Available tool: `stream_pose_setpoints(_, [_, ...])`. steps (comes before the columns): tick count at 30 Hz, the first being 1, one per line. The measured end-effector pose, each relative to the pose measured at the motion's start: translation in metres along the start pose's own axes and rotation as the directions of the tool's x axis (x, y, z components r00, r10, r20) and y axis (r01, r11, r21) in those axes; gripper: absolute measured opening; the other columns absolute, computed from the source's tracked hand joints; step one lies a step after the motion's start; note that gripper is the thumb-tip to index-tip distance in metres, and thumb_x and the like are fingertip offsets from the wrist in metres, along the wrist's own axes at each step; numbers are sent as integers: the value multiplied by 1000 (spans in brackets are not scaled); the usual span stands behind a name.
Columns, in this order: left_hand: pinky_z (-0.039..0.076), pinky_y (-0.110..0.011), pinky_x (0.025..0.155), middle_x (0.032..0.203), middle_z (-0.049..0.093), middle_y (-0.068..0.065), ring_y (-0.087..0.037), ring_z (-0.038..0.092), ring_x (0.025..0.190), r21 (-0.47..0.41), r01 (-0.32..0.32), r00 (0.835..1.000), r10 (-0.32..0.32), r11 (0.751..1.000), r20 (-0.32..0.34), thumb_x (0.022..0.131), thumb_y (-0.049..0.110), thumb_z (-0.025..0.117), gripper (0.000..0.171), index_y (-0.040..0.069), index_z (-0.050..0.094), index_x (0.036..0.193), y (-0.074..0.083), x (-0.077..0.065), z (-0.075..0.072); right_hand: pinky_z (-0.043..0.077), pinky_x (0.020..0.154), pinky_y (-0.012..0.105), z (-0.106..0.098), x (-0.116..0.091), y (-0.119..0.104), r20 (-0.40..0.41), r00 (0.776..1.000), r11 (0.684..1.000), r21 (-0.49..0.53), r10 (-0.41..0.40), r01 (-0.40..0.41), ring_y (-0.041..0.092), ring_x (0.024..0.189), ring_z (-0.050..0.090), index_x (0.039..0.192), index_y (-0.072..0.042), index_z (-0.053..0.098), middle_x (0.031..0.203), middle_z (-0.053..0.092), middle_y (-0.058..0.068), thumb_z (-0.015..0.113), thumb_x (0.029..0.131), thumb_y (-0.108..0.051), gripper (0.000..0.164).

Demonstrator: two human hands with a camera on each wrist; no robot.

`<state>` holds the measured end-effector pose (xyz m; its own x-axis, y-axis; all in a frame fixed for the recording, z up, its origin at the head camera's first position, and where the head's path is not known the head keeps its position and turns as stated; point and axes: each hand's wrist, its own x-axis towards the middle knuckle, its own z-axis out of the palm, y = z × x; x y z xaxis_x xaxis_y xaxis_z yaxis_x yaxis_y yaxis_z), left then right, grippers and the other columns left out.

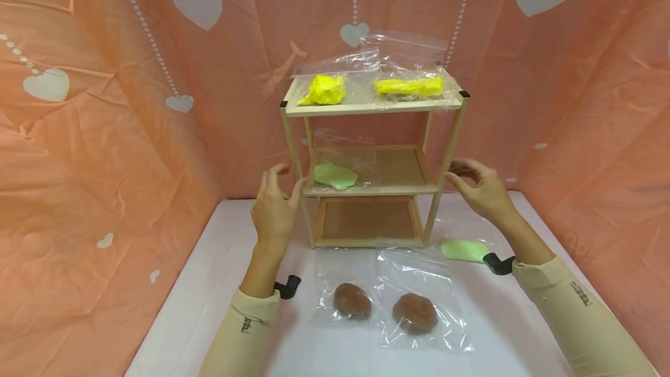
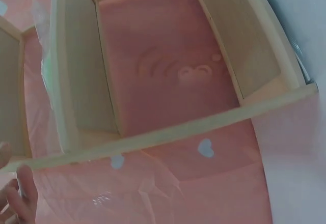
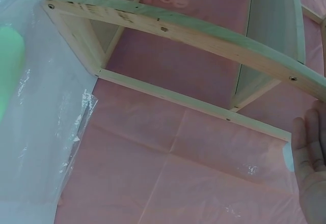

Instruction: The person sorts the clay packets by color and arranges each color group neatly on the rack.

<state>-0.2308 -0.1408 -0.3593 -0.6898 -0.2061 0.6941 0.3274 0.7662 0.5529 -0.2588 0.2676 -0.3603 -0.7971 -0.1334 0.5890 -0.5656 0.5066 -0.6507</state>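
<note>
Here, an upright wooden shelf (image 1: 402, 169) stands between two separated hands, the left hand (image 1: 274, 214) at its left post (image 1: 291, 138), the right hand (image 1: 484, 194) equally near its right post (image 1: 453, 138); grip unclear.

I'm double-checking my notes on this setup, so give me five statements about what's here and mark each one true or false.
1. The left hand and the right hand are at opposite sides of the wooden rack. True.
2. The right hand holds a brown lump. False: both brown lumps lie on the table in front of the rack.
3. Two yellow lumps sit on the top shelf. True.
4. Both green pieces are on the table. False: one green piece is on the middle shelf; only the other is on the table.
5. The backdrop has white hearts. True.
</note>
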Motion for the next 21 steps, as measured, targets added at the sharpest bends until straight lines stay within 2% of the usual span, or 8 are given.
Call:
stream_pose_setpoints(4, [56,-50,61,131,73,-7,-26,73,70,-24,14,997,-12,1000,82,100,31,80,44,11,66,137,-9,7,0,47,84,5,0,-2,2,9,1000,1000,-9,-11,11,-14,97,62,126,7,71,110,74,23,74,100,1,28])
stream_pose_setpoints(9, [55,-49,60,126,76,-6,-20,74,62,-32,23,984,-17,999,175,104,33,74,38,11,69,135,-17,13,1,47,86,5,0,-5,5,7,999,999,-5,-41,41,-13,98,61,124,7,73,109,75,23,75,97,5,27])
stream_pose_setpoints(15, [53,-46,58,117,78,-9,-20,72,59,-40,22,978,-13,999,208,104,30,74,35,9,72,132,-23,16,3,48,87,5,-3,-17,13,4,998,998,-24,-62,62,-13,97,61,123,5,75,111,75,22,77,95,7,28])
stream_pose_setpoints(21, [54,-49,62,102,77,-10,-22,73,60,-42,30,971,-20,999,237,106,31,72,35,8,71,132,-23,18,3,48,87,7,-6,-42,23,-16,1000,997,-80,5,-7,-12,93,60,123,5,73,109,75,21,80,94,2,31])
